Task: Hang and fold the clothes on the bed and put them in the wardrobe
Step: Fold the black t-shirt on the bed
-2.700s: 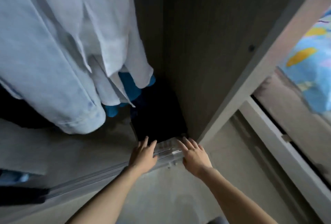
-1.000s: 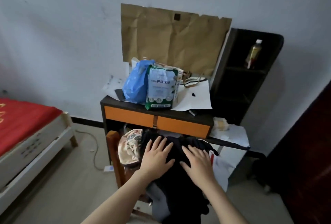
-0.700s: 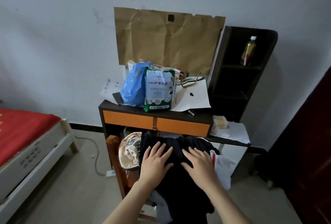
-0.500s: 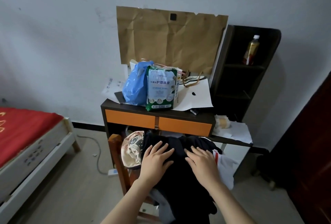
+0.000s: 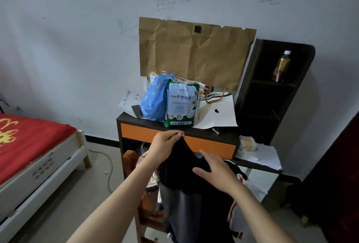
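Note:
A pile of clothes hangs over the back of a wooden chair [image 5: 129, 157] in front of me. On top is a black garment [image 5: 180, 167]; a grey one [image 5: 179, 209] hangs below it, and a white piece with red stripes [image 5: 240, 209] shows at the right. My left hand [image 5: 164, 146] pinches a point of the black garment and holds it lifted in a peak. My right hand [image 5: 215, 170] lies flat with straight fingers on the black cloth just to the right. The wardrobe is out of view.
Behind the chair stands a dark desk with orange drawer fronts [image 5: 211, 145], carrying a blue bag [image 5: 153, 100], a green-white pack [image 5: 181, 104] and papers. A dark shelf with a bottle [image 5: 282, 65] is at right. A bed with a red cover [image 5: 27, 143] is at left.
Earlier both hands reached into the wardrobe; then both lay flat on the black garment on the chair. Now my left hand has pinched the cloth and raised it.

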The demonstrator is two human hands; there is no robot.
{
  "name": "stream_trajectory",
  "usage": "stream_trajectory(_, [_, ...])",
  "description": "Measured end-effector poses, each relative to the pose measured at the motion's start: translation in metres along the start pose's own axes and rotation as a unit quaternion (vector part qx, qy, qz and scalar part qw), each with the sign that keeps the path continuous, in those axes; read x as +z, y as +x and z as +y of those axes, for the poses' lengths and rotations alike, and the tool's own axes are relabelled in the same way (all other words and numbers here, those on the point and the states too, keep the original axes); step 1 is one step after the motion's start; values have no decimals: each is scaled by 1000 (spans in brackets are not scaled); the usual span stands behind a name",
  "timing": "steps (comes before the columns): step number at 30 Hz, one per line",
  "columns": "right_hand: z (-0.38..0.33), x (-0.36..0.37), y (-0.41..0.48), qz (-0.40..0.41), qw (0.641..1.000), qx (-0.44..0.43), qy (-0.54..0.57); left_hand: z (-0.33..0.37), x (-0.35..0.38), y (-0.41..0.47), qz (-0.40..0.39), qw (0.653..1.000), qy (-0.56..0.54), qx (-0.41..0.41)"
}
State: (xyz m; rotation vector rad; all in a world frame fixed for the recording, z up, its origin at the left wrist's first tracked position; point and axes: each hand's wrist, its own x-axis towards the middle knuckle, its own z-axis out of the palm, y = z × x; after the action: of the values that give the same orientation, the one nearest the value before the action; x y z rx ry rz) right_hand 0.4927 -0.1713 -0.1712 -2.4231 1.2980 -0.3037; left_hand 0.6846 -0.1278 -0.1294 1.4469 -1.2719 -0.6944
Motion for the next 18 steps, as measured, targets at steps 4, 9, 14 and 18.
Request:
stream_trajectory(4, [-6, 13, 11, 32, 998, 21, -50, 46, -24, 16, 49, 991, -121, 16])
stream_trajectory(9, [-7, -18, 25, 171, 977, 3, 127, 88, -55, 29, 98, 982, -153, 56])
stream_trajectory(14, [-40, -81, 50, 249, 926, -11, 284, 95, -78, 32, 183, 961, -207, 28])
stream_trajectory(18, [-77, -115, 66, 234, 915, -76, 320, 92, -108, 30, 237, 939, -249, 13])
